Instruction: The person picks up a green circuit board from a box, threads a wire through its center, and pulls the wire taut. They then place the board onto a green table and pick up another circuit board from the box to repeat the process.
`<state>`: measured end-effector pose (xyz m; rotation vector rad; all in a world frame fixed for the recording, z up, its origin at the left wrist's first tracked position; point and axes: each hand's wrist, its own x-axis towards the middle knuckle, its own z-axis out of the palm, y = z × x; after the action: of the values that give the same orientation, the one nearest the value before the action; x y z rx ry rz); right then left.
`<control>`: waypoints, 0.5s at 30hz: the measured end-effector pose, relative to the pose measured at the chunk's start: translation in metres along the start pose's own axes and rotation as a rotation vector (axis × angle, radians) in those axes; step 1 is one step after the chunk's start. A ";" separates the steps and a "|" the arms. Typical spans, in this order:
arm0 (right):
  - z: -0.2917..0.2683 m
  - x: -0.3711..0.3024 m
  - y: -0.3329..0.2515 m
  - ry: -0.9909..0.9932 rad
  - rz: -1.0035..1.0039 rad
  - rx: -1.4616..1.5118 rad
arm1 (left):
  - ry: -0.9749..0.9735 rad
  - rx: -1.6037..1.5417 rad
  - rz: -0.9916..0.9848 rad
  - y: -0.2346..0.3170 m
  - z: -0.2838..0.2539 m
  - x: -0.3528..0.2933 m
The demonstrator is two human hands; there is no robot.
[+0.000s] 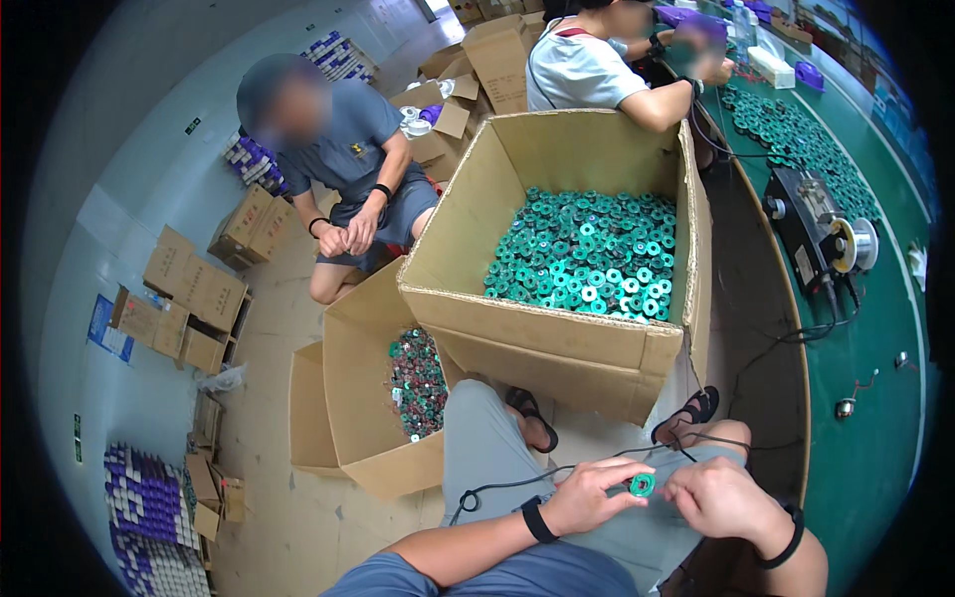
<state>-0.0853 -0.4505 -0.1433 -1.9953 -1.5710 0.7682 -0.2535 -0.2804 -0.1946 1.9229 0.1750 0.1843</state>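
Over my lap, my left hand (pixel 592 495) pinches a small green ring-shaped part (pixel 642 486) between thumb and fingertips. The part's face is turned up, and its centre looks dark with a bit of red. My right hand (pixel 724 499) is just to the right of it, fingers curled and pinched together. Something thin and reddish shows at those fingertips, too small to make out. In front of my knees stands a large cardboard box (pixel 557 343), holding many similar green ring-shaped parts (pixel 587 249).
Left of it, a lower open carton (pixel 383 473) holds mixed green and red parts (pixel 418 383). A dark cable (pixel 517 485) crosses my lap. Along the right runs a green bench (pixel 865 468) with a black soldering unit (pixel 801 224) and wire spool (pixel 856 245). Two people sit nearby.
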 end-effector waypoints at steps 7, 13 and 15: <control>-0.007 0.005 -0.010 -0.053 -0.027 0.207 | 0.047 -0.028 0.087 -0.004 0.001 -0.002; -0.007 0.007 -0.010 -0.061 -0.018 0.197 | 0.037 -0.020 0.058 -0.003 -0.003 0.000; -0.007 0.009 -0.015 -0.146 -0.094 0.322 | 0.018 -0.034 0.033 -0.004 -0.003 0.000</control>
<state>-0.0891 -0.4386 -0.1292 -1.6547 -1.4983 1.0744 -0.2546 -0.2759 -0.1971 1.8916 0.1510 0.2255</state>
